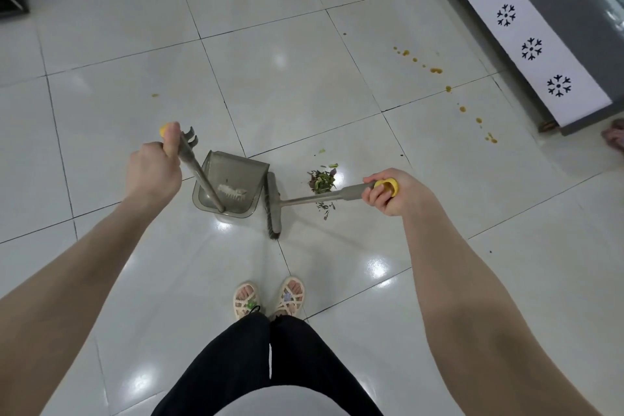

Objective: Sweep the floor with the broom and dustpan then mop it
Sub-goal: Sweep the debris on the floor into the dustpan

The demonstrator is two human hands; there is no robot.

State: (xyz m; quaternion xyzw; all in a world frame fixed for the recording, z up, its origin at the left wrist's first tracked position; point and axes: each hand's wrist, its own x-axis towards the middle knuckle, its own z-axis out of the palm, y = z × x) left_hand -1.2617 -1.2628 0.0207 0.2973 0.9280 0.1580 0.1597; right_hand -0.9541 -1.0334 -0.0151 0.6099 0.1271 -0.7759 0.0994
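Left hand: the left hand (153,176) is clenched round the top of the dustpan's upright handle (199,176), thumb lying over its yellow cap.
Dustpan: the grey translucent dustpan (236,172) stands on the floor ahead of the left hand, with a few pale scraps inside.
Right hand: the right hand (391,192) grasps the broom handle (320,198) at its yellow end, fingers curled under it.
Broom: the broom head (273,209) rests on the tiles just beside the dustpan's right wall, between the two hands.
Debris: a small pile of green and dark leaf scraps (322,181) lies right of the broom head, partly under the broom handle.
Floor: glossy white tiles (135,44) with dark grout; a trail of yellow drops (435,70) runs along the right, well apart from the pile.
Room: a grey counter with a white snowflake-patterned strip (506,15) borders the right side.
Person: sandalled feet (270,295) and black trousers (243,365) show below the tools.
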